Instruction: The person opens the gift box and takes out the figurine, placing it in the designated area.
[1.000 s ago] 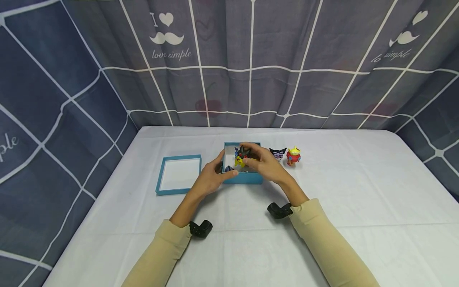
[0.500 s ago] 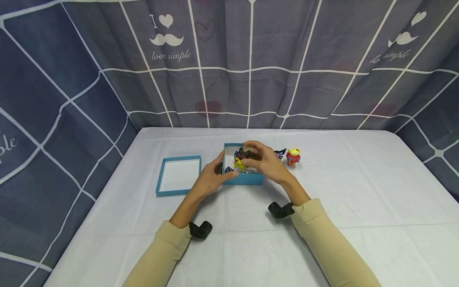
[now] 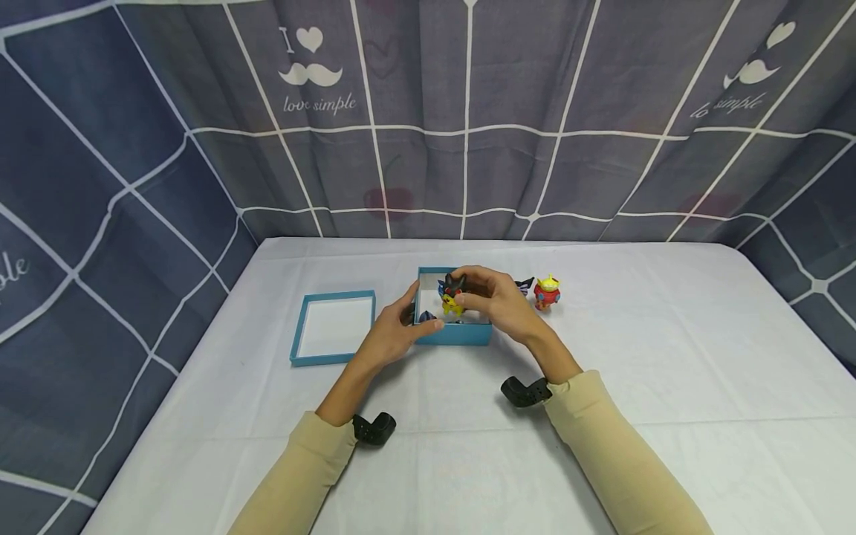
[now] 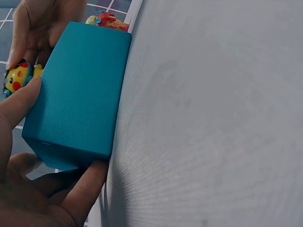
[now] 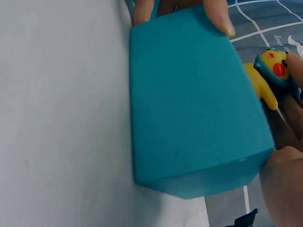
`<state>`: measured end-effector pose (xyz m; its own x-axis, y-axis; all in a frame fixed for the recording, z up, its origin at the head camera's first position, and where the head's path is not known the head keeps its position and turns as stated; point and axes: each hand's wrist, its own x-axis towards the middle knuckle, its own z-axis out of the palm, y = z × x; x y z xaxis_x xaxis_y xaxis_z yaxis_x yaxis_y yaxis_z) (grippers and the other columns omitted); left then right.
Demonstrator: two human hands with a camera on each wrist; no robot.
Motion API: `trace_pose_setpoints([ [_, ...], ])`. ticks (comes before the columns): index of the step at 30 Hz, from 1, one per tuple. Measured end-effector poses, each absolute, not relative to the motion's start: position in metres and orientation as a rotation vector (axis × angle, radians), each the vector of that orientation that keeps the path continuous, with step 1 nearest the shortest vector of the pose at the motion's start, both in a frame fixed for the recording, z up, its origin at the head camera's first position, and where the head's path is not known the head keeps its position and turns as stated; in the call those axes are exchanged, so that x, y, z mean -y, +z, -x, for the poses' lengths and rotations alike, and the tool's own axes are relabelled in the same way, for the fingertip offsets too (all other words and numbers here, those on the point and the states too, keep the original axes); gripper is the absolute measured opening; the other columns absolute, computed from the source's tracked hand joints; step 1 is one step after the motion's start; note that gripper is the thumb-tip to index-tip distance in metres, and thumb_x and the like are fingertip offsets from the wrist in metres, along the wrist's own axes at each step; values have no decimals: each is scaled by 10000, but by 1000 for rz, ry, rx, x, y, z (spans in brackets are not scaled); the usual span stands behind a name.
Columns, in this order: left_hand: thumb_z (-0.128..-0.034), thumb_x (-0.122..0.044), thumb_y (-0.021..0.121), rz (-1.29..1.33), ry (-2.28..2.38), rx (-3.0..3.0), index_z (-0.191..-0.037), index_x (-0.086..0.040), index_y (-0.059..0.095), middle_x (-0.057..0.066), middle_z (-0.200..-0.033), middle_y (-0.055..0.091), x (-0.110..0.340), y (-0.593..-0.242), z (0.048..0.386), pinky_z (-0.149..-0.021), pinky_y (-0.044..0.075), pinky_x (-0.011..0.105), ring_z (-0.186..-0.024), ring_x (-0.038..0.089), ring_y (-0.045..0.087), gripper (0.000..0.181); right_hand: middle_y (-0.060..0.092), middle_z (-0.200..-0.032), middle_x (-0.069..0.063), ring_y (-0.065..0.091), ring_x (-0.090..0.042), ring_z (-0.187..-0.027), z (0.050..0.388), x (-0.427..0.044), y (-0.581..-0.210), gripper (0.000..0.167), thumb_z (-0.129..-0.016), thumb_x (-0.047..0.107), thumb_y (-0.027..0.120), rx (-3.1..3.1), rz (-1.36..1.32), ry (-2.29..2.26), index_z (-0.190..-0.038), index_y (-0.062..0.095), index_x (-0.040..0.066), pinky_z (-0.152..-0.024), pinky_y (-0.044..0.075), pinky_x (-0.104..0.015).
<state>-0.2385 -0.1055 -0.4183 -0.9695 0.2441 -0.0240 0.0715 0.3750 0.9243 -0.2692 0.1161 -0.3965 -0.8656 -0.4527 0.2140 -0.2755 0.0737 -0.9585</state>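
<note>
My left hand (image 3: 390, 334) grips the left side of an open teal box (image 3: 456, 335), its thumb over the near rim and its fingers along the side. Between the thumb and fingers of my right hand (image 3: 503, 303) is a yellow toy figurine with red cheeks and a dark, eared hood (image 3: 452, 296). It is held at the box opening, and the left wrist view shows the figurine's head (image 4: 19, 77) beyond the rim. A small dark blue piece (image 3: 426, 316) lies inside the box. Part of the box's interior is hidden by my right hand.
Left of the box lies its teal-edged lid (image 3: 334, 357), white inside up. A red figurine with a yellow top (image 3: 547, 293) stands at the right. Beside it, a black-and-purple figurine (image 3: 524, 285) is mostly hidden behind my right hand. White cloth (image 3: 642, 357) covers the table.
My right hand has shifted slightly right, turning the yellow figurine more upright and covering more of the black-and-purple one. My left hand keeps its grip on the box.
</note>
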Motion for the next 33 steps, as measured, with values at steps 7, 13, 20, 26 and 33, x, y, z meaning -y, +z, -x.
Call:
trace_pose_setpoints([
  [7, -923, -288, 728, -304, 1638, -2458, -1594, -176, 173, 198, -1549, 324, 106, -414, 237, -1073, 355, 512, -1393, 358, 356, 878, 585, -1251, -171, 598, -258, -1062, 267, -116, -393, 353, -982, 32, 583, -2165, 741, -1951, -1329, 533, -8, -893, 507, -418],
  [13, -911, -299, 740, -274, 1648, -2464, -1592, -209, 202, 165, -1530, 373, 105, -419, 240, -1077, 361, 475, -1392, 306, 371, 873, 581, -1265, -174, 595, -259, -1065, 266, -119, -390, 363, -987, 41, 576, -2152, 727, -1954, -1343, 520, -3, -887, 503, -404],
  [20, -908, -314, 740, -254, 1634, -2466, -1591, -229, 204, 166, -1555, 320, 106, -419, 240, -1089, 342, 484, -1408, 323, 338, 872, 559, -1339, -185, 574, -254, -1193, 263, -121, -385, 451, -975, 22, 597, -2130, 721, -2031, -1408, 484, -38, -948, 487, -333],
  [26, -905, -313, 742, -252, 1625, -2463, -1593, -238, 193, 155, -1570, 294, 106, -419, 240, -1103, 319, 487, -1418, 322, 318, 884, 593, -1319, -149, 586, -239, -1193, 261, -127, -382, 408, -968, 56, 623, -2171, 702, -2030, -1358, 538, -26, -985, 462, -338],
  [33, -900, -321, 748, -248, 1636, -2467, -1591, -236, 205, 154, -1563, 311, 105, -420, 240, -1102, 323, 474, -1413, 315, 329, 883, 615, -1224, -122, 599, -234, -1114, 259, -134, -383, 354, -966, 91, 638, -2217, 697, -1994, -1307, 586, 16, -943, 473, -342],
])
